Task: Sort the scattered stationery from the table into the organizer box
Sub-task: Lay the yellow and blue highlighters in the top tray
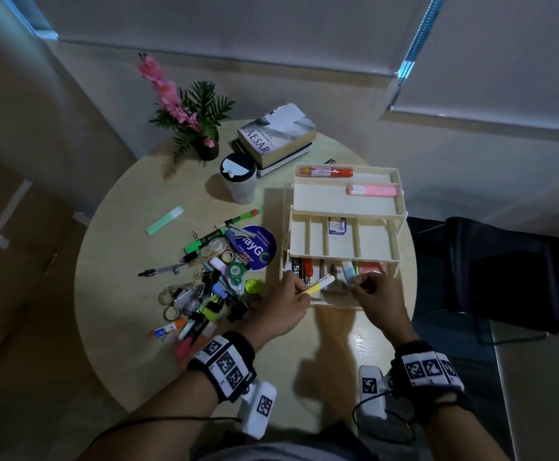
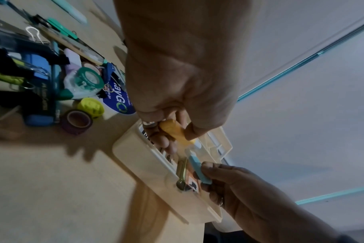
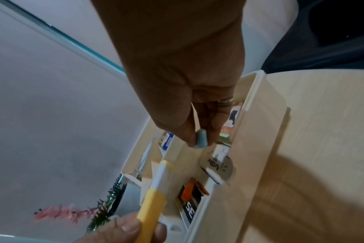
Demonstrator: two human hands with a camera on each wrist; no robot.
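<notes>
A round pale wooden table [image 1: 131, 247] was seen from above. At its three o'clock side stood a cream plastic three-tier organizer box [image 1: 401, 207], its lowest drawer pulled out toward six o'clock. Over that drawer, a yellow highlighter with a clear cap [image 1: 318, 283] was pinched between the thumb and curled fingers of the left hand [image 1: 281, 309], its cap pointing toward two o'clock. Just beside it, at three o'clock, a pale blue highlighter [image 1: 349, 272] was gripped by the fingertips of the right hand [image 1: 376, 299] and was held upright in a drawer compartment. An orange-handled item [image 3: 190, 189] was lying in the drawer's left compartment. On the top tier, an orange-capped glue tube [image 1: 329, 171] and a pink highlighter [image 1: 371, 189] were laid. At nine o'clock from the box, a scattered pile of stationery [image 1: 205, 287] was spread on the table, with a mint green highlighter [image 1: 164, 220] lying apart at its eleven o'clock. At the table's twelve o'clock edge were a stack of books [image 1: 276, 138], a grey lidded cup [image 1: 239, 183] and a potted pink flower arrangement [image 1: 188, 111].
</notes>
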